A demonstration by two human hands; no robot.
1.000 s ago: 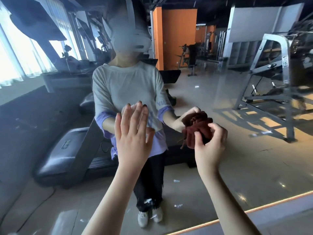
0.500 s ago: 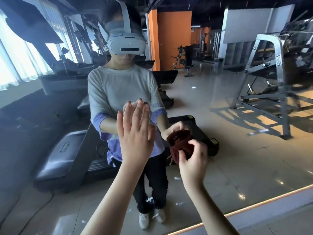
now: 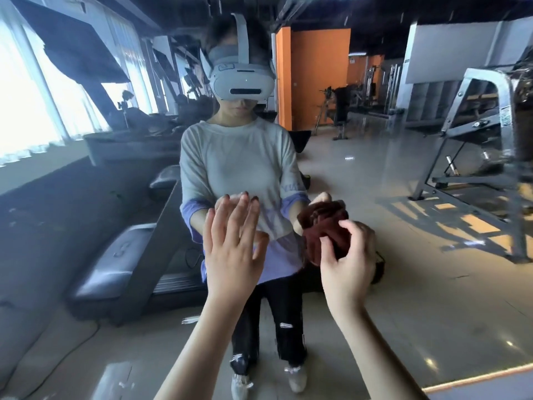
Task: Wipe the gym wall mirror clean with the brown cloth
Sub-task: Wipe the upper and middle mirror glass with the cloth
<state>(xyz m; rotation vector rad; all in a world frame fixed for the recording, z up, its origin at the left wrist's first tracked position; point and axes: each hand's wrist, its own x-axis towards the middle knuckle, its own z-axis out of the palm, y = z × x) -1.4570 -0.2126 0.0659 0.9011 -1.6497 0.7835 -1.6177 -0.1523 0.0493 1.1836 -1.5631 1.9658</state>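
Two hands work the large gym wall mirror (image 3: 418, 284): the left hand (image 3: 230, 255) stays pressed flat, fingers spread wide, while the right hand (image 3: 346, 264), fingers clutching the bunched brown cloth (image 3: 320, 223) against it, rubs back rightward, wiping well under way

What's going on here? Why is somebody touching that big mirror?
A person is cleaning a gym wall mirror. Their right grip, a bare hand, holds a bunched brown cloth up against the glass. Their left grip is flat with straight fingers and seems to be touching the mirror. A treadmill shows in the reflection.
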